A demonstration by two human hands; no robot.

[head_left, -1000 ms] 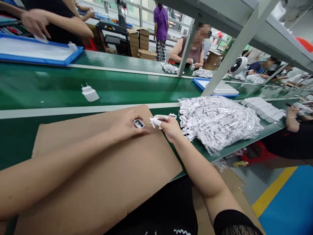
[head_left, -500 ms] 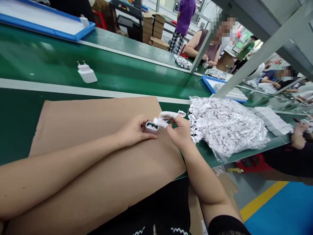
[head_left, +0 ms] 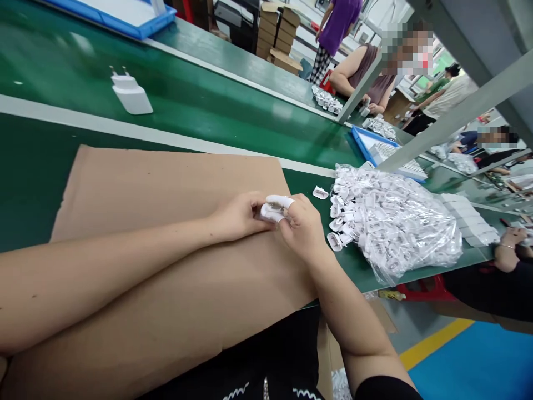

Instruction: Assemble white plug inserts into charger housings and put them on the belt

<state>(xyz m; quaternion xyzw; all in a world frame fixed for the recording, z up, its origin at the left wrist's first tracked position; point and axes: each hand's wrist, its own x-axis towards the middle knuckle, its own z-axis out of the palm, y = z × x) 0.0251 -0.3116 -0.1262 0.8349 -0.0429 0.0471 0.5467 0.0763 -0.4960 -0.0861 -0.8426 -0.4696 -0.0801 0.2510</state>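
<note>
Over the brown cardboard sheet (head_left: 175, 183), my left hand (head_left: 241, 215) is closed around a white plastic housing (head_left: 270, 213). My right hand (head_left: 302, 225), with white covers on its thumb and index finger, pinches at the open end of that housing. Its covered fingers partly hide the opening, and any small part between them cannot be made out. A loose white plug piece (head_left: 320, 193) lies on the green table just beyond my right hand. To the right is a clear plastic bag (head_left: 400, 222) full of white plug pieces, some spilling from its left side.
A white charger with two pins (head_left: 132, 95) lies on the green belt (head_left: 200, 116). Blue-edged trays (head_left: 160, 23) stand at the back left and back right. White housings (head_left: 470, 219) lie in rows beyond the bag. A slanted metal post (head_left: 362, 89) rises behind; other people sit farther off.
My right hand's covered fingers have come onto the housing's open end, which showed a green board inside before. The view has shifted, and the charger on the belt appears farther left and higher.
</note>
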